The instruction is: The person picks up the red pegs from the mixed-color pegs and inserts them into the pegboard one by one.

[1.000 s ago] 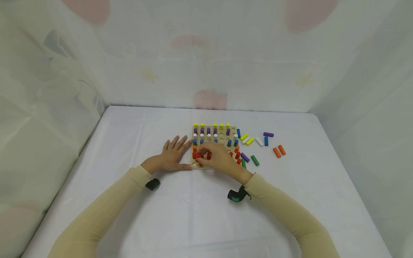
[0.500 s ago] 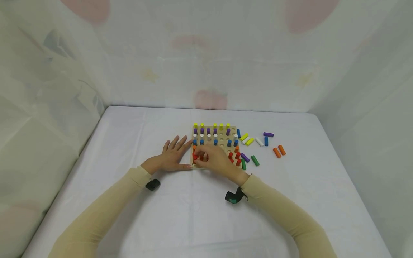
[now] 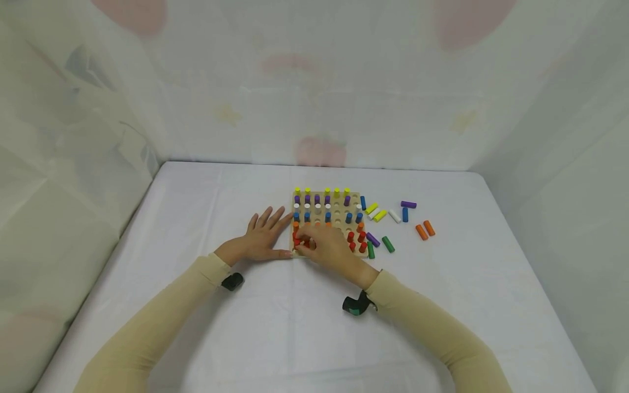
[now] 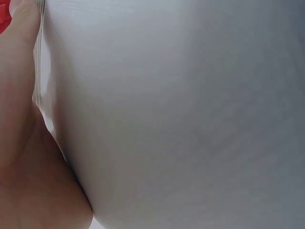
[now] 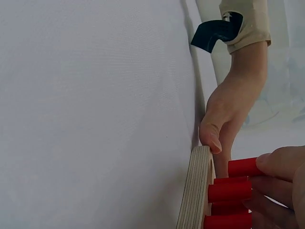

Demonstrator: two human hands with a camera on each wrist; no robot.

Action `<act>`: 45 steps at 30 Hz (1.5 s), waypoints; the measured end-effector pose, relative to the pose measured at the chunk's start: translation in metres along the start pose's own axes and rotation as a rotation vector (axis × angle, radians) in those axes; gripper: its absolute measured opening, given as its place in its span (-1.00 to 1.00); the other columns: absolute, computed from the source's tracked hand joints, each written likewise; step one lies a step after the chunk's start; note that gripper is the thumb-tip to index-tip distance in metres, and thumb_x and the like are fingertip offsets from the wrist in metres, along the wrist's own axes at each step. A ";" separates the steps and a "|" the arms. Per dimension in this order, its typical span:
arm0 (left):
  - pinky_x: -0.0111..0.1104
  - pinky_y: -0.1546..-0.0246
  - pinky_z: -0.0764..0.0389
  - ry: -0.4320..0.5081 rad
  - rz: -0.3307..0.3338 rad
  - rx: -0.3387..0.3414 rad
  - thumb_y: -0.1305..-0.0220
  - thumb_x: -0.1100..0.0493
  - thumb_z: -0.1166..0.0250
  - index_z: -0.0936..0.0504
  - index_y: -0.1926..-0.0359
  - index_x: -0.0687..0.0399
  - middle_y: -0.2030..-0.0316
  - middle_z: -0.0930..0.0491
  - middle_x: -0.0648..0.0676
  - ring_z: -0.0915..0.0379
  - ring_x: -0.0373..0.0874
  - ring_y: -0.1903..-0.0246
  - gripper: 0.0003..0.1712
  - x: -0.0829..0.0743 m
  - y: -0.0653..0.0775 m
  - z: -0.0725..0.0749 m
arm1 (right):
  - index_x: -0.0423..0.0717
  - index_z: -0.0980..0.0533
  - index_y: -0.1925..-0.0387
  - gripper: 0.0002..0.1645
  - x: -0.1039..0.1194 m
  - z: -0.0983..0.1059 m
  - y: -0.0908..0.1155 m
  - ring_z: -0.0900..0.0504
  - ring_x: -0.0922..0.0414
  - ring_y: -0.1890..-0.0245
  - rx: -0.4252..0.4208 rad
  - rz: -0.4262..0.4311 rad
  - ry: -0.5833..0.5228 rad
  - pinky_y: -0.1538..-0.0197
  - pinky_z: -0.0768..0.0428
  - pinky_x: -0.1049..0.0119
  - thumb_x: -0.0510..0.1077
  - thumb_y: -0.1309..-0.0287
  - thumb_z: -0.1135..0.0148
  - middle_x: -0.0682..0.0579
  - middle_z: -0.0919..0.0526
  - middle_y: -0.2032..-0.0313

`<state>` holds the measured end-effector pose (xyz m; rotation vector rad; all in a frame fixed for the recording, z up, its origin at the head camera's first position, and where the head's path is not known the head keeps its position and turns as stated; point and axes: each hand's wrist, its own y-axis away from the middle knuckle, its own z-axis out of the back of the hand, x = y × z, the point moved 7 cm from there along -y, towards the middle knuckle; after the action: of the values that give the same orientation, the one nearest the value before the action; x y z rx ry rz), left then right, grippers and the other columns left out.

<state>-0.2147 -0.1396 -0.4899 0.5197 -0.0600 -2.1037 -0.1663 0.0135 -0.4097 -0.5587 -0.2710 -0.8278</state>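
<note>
A wooden pegboard [image 3: 332,216] stands on the white table with rows of yellow, purple, white, blue, orange and red pegs upright in its holes. My right hand [image 3: 330,248] is over its front left part, pinching a red peg [image 5: 244,167] between thumb and fingers at the near corner. Several other red pegs [image 5: 229,192] stand beside those fingers in the right wrist view. My left hand [image 3: 261,240] lies spread on the table, its thumb [image 5: 211,136] and fingertips right at the board's left edge. Behind my right hand, part of the front rows is hidden.
Loose pegs lie right of the board: green pegs [image 3: 388,244], orange pegs [image 3: 421,232], purple pegs [image 3: 408,204], blue pegs [image 3: 405,214], white pegs [image 3: 395,216] and yellow pegs [image 3: 380,215]. Patterned cloth [image 3: 314,98] hangs behind the table.
My right hand has carried the red peg slightly left to the board's near left corner, its wrist lowering toward me. The left hand has stayed in place.
</note>
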 end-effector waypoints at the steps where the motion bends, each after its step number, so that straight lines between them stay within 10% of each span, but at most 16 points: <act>1: 0.39 -0.40 0.34 0.000 -0.001 0.000 -0.19 -0.46 -0.20 0.26 -0.60 -0.16 -0.60 0.39 0.19 0.53 0.34 -0.55 0.21 0.000 0.000 0.000 | 0.03 -0.64 0.21 -0.79 0.001 0.001 0.000 -0.60 0.26 0.49 -0.009 0.002 0.003 0.43 -0.43 0.55 -0.07 -0.11 -0.46 0.16 -0.77 0.37; 45: 0.38 -0.41 0.37 0.005 -0.018 -0.001 -0.15 -0.57 -0.11 0.32 -0.59 -0.20 -0.60 0.42 0.17 0.58 0.33 -0.55 0.25 0.004 -0.001 -0.004 | 0.07 -0.62 0.22 -0.82 -0.007 -0.020 0.004 -0.66 0.34 0.38 0.041 -0.098 -0.028 0.26 -0.61 0.46 -0.04 -0.15 -0.43 0.18 -0.77 0.35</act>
<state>-0.2162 -0.1411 -0.4947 0.5272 -0.0516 -2.1198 -0.1678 0.0089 -0.4305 -0.5223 -0.3420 -0.9081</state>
